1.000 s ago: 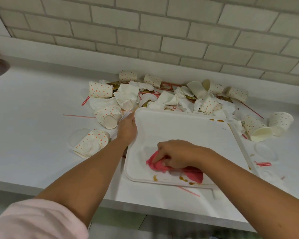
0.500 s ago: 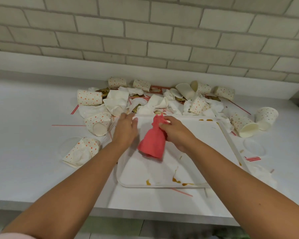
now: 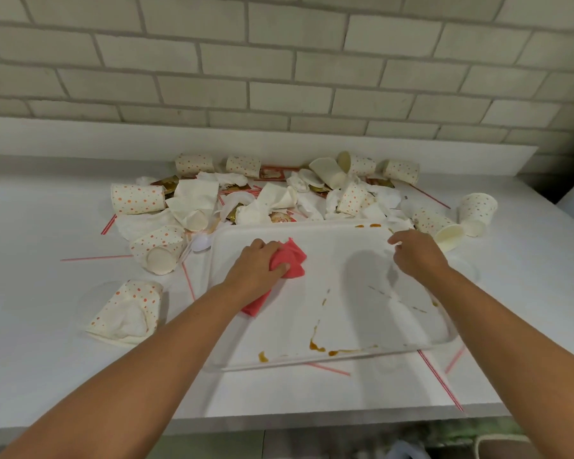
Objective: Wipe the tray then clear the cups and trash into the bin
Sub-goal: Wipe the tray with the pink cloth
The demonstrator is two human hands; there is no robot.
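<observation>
A white tray (image 3: 345, 293) lies on the white counter, with brown sauce smears (image 3: 317, 346) along its near edge and at its far right corner. My left hand (image 3: 256, 263) grips a red cloth (image 3: 294, 260) and holds it down on the tray's far left part. My right hand (image 3: 418, 253) rests with bent fingers on the tray's far right rim. Dotted paper cups lie tipped around the tray: one (image 3: 136, 198) at far left, one (image 3: 156, 248) beside the tray, a crushed one (image 3: 126, 309) nearer me, two (image 3: 476, 212) at right.
Crumpled white napkins (image 3: 196, 193), sauce packets and more cups are heaped behind the tray against the brick wall. Red straws (image 3: 96, 259) lie scattered on the counter (image 3: 47, 359) and under the tray. A pale container's rim (image 3: 511, 447) shows below the counter edge at lower right.
The red cloth passed from my right hand to my left hand. My left hand let go of the tray's far left corner; my right hand moved to the tray's far right rim.
</observation>
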